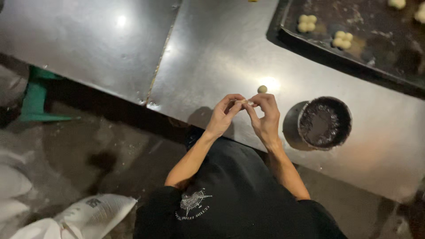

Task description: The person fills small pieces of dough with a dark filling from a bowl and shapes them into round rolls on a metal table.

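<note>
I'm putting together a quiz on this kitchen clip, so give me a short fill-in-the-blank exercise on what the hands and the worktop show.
1. The left hand and right hand pinch a small piece of ____ between their fingertips.
2. One small dough ball lies on the ____ table, just beyond the hands.
3. The round dark tin stands to the ____ of the right hand.
4. The dark baking tray holds clusters of ____ dough balls each.

Missing words: dough; metal; right; three

A dough ball [262, 89] lies on the worktop [212, 53], just beyond both hands. A pot [324, 122] stands right of them, with a tray [354, 62] behind it.
</note>
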